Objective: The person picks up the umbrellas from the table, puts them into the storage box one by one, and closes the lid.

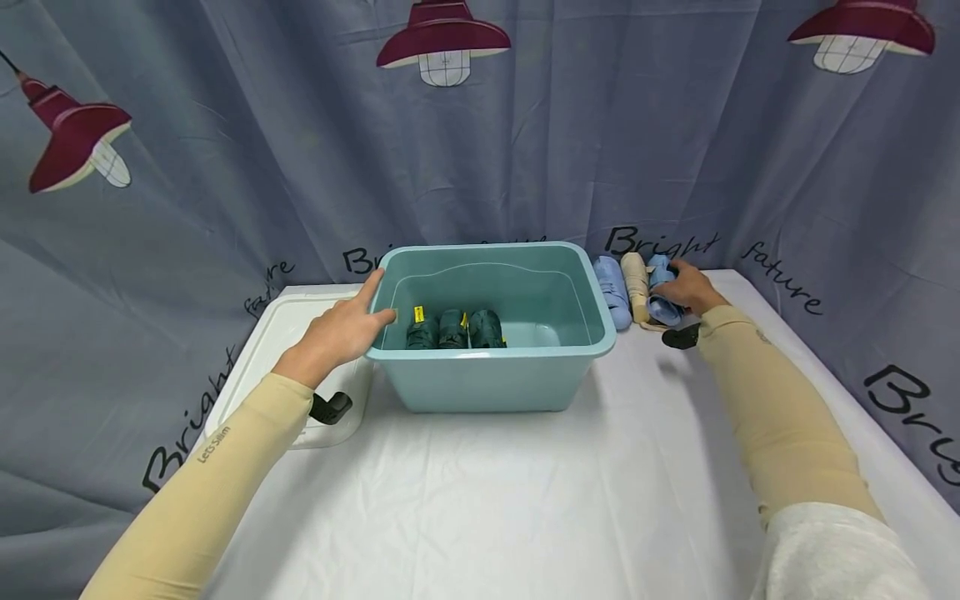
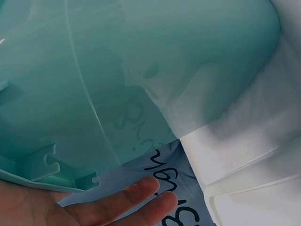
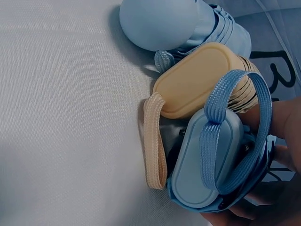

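Observation:
My right hand (image 1: 686, 287) grips a folded blue umbrella (image 1: 663, 271) at the back right. In the right wrist view, fingers wrap its side, and its strap loop stands over the oval handle end (image 3: 195, 174). Beside it lie a beige folded umbrella (image 1: 635, 283) and a periwinkle-blue one (image 1: 612, 292). My left hand (image 1: 341, 329) rests on the left rim of a teal plastic tub (image 1: 487, 382), thumb over the inside, other fingers extended outside. Inside the tub stand three dark green bundles (image 1: 453, 329) with yellow tags, their lower parts hidden by the front wall.
A white lid (image 1: 255, 358) lies on the table left of the tub, partly under my left arm. White cloth (image 1: 480, 500) covers the table. A grey-blue curtain (image 1: 600, 125) with printed lamps and lettering hangs behind and at both sides.

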Demonstrator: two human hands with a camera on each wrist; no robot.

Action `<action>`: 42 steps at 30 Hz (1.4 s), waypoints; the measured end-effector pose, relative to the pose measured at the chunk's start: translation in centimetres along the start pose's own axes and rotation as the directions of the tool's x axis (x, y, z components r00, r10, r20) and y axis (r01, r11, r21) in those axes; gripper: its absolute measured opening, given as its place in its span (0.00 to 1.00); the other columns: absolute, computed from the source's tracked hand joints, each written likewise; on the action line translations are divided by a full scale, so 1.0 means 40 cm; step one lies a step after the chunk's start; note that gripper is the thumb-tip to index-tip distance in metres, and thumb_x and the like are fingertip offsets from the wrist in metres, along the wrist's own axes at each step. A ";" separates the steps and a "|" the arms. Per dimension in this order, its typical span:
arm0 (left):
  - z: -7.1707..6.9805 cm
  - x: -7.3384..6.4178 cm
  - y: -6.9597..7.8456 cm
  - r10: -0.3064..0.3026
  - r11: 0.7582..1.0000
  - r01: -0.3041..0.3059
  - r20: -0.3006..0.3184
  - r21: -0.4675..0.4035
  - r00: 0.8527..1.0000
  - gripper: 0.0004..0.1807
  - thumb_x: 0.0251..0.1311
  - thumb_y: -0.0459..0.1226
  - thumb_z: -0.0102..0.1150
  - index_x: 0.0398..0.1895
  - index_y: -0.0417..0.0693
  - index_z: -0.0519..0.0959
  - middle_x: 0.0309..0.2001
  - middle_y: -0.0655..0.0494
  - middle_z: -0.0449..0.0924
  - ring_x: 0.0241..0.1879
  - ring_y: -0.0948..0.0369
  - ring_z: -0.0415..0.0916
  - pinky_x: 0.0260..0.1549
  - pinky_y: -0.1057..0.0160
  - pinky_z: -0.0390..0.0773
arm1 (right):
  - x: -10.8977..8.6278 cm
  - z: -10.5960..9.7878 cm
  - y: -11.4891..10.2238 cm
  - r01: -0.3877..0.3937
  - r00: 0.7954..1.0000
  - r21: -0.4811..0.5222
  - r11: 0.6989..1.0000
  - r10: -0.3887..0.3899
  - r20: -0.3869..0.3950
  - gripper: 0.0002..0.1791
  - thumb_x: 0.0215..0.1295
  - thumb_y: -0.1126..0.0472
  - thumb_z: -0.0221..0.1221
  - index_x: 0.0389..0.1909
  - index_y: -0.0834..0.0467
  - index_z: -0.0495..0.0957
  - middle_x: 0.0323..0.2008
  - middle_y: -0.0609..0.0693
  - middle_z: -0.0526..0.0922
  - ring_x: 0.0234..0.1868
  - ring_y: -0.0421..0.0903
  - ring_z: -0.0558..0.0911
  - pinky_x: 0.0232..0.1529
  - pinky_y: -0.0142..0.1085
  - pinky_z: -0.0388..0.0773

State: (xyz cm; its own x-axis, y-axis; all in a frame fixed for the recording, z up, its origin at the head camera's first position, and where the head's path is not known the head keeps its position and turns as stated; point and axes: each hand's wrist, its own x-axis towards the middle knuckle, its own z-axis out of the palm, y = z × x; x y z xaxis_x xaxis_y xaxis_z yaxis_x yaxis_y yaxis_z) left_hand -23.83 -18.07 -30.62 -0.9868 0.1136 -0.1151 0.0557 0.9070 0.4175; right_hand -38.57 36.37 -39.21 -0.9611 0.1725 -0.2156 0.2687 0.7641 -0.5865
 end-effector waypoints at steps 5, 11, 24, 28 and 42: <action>0.002 0.000 0.000 0.005 1.000 -0.005 -0.005 -0.005 1.000 0.39 0.60 0.61 0.35 0.68 0.82 0.27 0.64 0.46 0.65 0.57 0.47 0.68 0.44 0.41 0.68 | 0.003 0.000 0.000 -0.011 1.000 -0.025 1.000 0.012 0.006 0.46 0.61 0.57 0.53 0.72 0.61 0.34 0.62 0.75 0.53 0.53 0.67 0.66 0.40 0.56 0.74; 0.002 0.000 0.000 0.004 1.000 -0.004 -0.006 0.001 1.000 0.39 0.60 0.60 0.35 0.68 0.81 0.27 0.64 0.46 0.65 0.57 0.48 0.68 0.45 0.41 0.67 | -0.001 0.002 -0.003 -0.016 0.999 -0.008 1.000 0.016 0.029 0.47 0.61 0.58 0.52 0.72 0.61 0.32 0.63 0.76 0.50 0.56 0.70 0.63 0.46 0.59 0.70; 0.004 0.003 -0.002 0.006 1.000 -0.006 -0.007 0.007 1.000 0.39 0.60 0.60 0.35 0.68 0.80 0.27 0.65 0.47 0.64 0.60 0.47 0.65 0.47 0.40 0.66 | -0.025 0.003 0.011 0.016 1.000 0.035 0.999 -0.016 0.022 0.46 0.62 0.59 0.52 0.72 0.60 0.33 0.65 0.75 0.48 0.59 0.70 0.61 0.50 0.60 0.68; 0.002 0.004 -0.003 0.000 1.000 0.000 -0.004 0.008 1.000 0.39 0.60 0.61 0.35 0.68 0.80 0.26 0.65 0.47 0.64 0.59 0.48 0.66 0.46 0.41 0.67 | -0.035 -0.001 0.011 0.014 1.000 0.044 0.999 -0.015 0.018 0.45 0.62 0.59 0.52 0.72 0.60 0.34 0.66 0.74 0.46 0.60 0.70 0.59 0.51 0.62 0.66; -0.002 0.003 -0.003 0.007 1.000 -0.007 0.004 0.009 1.000 0.39 0.60 0.60 0.35 0.68 0.79 0.26 0.65 0.48 0.64 0.60 0.47 0.65 0.44 0.42 0.67 | -0.061 -0.017 0.018 -0.019 0.999 0.103 0.995 0.023 -0.033 0.44 0.64 0.56 0.51 0.72 0.61 0.35 0.67 0.73 0.46 0.63 0.69 0.58 0.55 0.61 0.63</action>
State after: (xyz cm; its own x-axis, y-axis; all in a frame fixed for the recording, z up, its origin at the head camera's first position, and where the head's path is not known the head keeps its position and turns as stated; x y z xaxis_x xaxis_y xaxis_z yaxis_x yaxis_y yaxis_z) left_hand -23.96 -18.19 -30.62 -0.9859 0.1216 -0.1152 0.0643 0.9096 0.4105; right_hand -36.06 36.91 -38.57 -0.9564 0.2102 -0.2029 0.2922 0.6929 -0.6592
